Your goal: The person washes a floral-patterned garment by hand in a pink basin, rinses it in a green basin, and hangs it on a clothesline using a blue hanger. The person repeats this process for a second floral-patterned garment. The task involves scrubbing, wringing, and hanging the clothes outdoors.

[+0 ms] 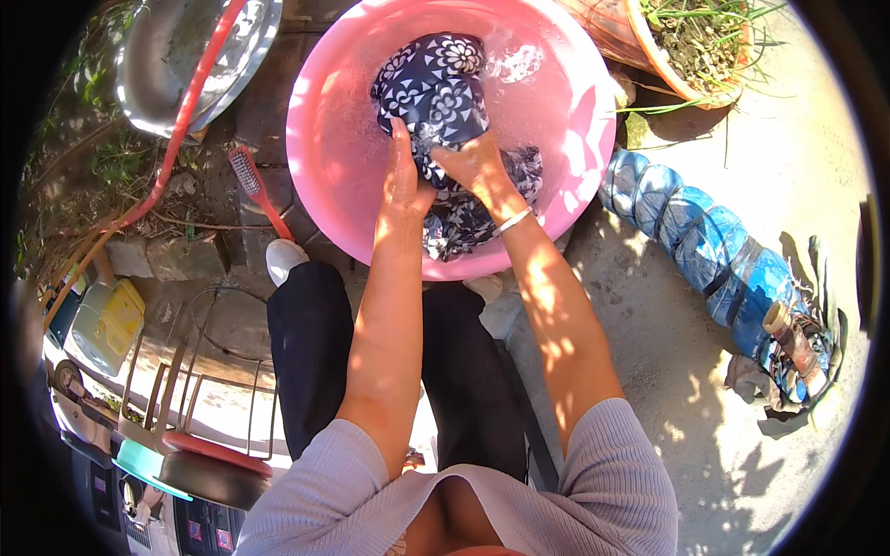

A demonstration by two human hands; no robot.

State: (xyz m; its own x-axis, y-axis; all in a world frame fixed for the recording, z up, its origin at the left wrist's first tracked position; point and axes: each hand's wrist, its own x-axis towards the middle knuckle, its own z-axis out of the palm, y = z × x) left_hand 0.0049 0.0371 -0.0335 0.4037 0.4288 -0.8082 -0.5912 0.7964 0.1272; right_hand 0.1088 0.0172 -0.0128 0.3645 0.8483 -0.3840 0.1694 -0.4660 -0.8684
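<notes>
A dark blue cloth with white flower shapes is bunched up and wet in a round pink basin of water. My left hand grips the cloth's near left side, thumb up along it and the other fingers mostly hidden. From the right, my right hand closes on its near end, fingers partly tucked behind the folds. A white bracelet circles my right wrist. More dark-and-white patterned cloth lies in the basin beneath my hands.
To the left lie a scrub brush with a red handle, a red hose and a metal basin. A potted plant stands at the far right. A long blue wrapped bundle rests on the ground to the right.
</notes>
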